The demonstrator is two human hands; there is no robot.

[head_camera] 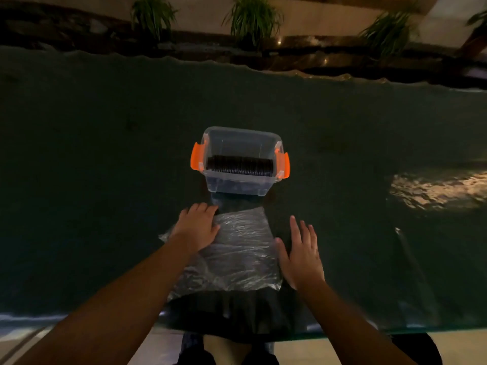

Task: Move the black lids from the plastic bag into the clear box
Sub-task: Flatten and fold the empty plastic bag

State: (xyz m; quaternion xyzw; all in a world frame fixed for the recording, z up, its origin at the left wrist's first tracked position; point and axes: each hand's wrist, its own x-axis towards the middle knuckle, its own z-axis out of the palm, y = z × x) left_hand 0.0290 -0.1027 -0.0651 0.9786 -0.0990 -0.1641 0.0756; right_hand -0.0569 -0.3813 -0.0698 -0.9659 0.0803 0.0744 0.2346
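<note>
A clear box point(210, 184) with orange latches stands in the middle of the dark table. A row of black lids point(239, 165) lies on edge inside it. In front of the box lies a crinkled clear plastic bag point(242, 248), with dark contents showing at its near end. My left hand point(196, 226) rests flat on the bag's upper left corner, fingers spread. My right hand point(300, 255) lies flat along the bag's right edge, fingers apart and holding nothing.
The dark glossy table point(105, 154) stretches wide on both sides, its near edge just below the bag. A light reflection glints at the right point(437, 189). Potted plants point(253, 19) line a ledge beyond the far edge.
</note>
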